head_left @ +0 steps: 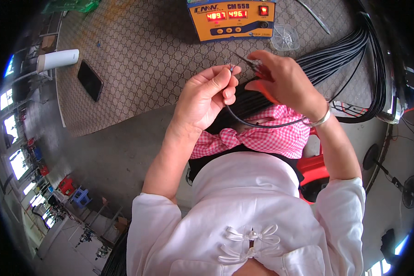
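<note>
My left hand is closed, pinching the end of a black cable between thumb and forefinger. Fine stripped wires poke out past the fingertips. From this hand the cable loops down and right, passing by my right wrist. My right hand grips a pair of red-handled scissors, their slim dark points aimed up and left. The points are just above and right of the wire ends, apart from them. Fingers partly cover the handles. A thick bundle of black cables lies to the right and runs under my hands.
A blue and yellow control box with red digits stands at the table's back. Beside it sits a clear round-welled dish. Leftward lie a black phone and a white cup. Pink checked cloth covers my lap.
</note>
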The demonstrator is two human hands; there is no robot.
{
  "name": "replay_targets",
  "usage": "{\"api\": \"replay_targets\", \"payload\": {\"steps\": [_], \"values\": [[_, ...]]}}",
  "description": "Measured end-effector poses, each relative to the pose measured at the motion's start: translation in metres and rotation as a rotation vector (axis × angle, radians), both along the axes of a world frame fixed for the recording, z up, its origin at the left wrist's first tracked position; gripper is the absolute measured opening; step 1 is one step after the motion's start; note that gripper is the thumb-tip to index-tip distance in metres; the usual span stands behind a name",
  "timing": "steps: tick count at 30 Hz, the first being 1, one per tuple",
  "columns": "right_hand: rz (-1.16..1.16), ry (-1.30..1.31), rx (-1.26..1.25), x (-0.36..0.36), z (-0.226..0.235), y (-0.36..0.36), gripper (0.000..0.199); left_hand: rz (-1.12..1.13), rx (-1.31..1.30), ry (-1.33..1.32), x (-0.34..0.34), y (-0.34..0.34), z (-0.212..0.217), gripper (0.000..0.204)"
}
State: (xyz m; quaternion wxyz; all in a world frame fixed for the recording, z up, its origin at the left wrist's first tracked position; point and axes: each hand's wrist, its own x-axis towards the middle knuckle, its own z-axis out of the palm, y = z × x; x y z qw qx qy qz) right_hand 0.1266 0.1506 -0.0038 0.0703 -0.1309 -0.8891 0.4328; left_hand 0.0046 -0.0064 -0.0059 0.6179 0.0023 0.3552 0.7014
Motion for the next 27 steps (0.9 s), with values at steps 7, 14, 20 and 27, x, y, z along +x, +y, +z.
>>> {"api": "replay_targets", "payload": {"steps": [7,14,20,27], "values": [[0.047,-0.025,0.479,-0.018,-0.01,-0.012,0.018,-0.006,0.02,-0.024,0.001,0.001,0.008,0.018],[0.021,0.256,0.536,-0.018,-0.01,-0.009,0.01,0.008,0.04,0.015,0.003,0.001,0.013,0.016],[0.089,-0.161,-0.583,0.033,0.025,-0.025,0.016,0.036,0.097,-0.012,0.015,0.01,0.014,0.014],[0.208,-0.509,-0.156,0.151,0.008,0.017,0.014,-0.234,-0.045,0.369,0.061,0.014,0.015,0.037]]}}
